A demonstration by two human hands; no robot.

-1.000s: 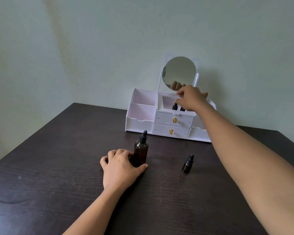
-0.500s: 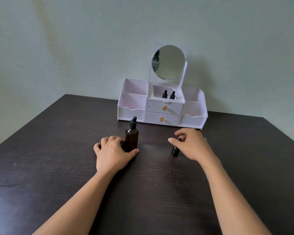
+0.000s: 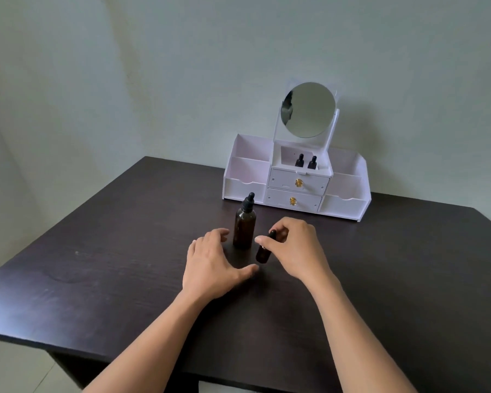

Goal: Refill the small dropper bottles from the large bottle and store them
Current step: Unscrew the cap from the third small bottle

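Note:
The large amber dropper bottle [image 3: 244, 222] stands upright on the dark table [image 3: 97, 265]. Just right of it, my right hand [image 3: 295, 248] pinches the black cap of a small dark dropper bottle [image 3: 263, 252], which tilts slightly. My left hand [image 3: 210, 262] lies spread on the table in front of the large bottle, its fingers relaxed and off the glass, thumb reaching toward the small bottle's base. Two more small dropper bottles [image 3: 306, 161] stand in the top middle compartment of the white organizer [image 3: 247, 182] at the back.
The white organizer carries a round mirror [image 3: 309, 109], two drawers with gold knobs [image 3: 298, 182] and open side compartments. It stands against the pale wall. The table's front edge runs close below my forearms.
My right hand came back from the organizer, took the small bottle by its cap and carried it left beside the large bottle. My left hand let go of the large bottle and drew back.

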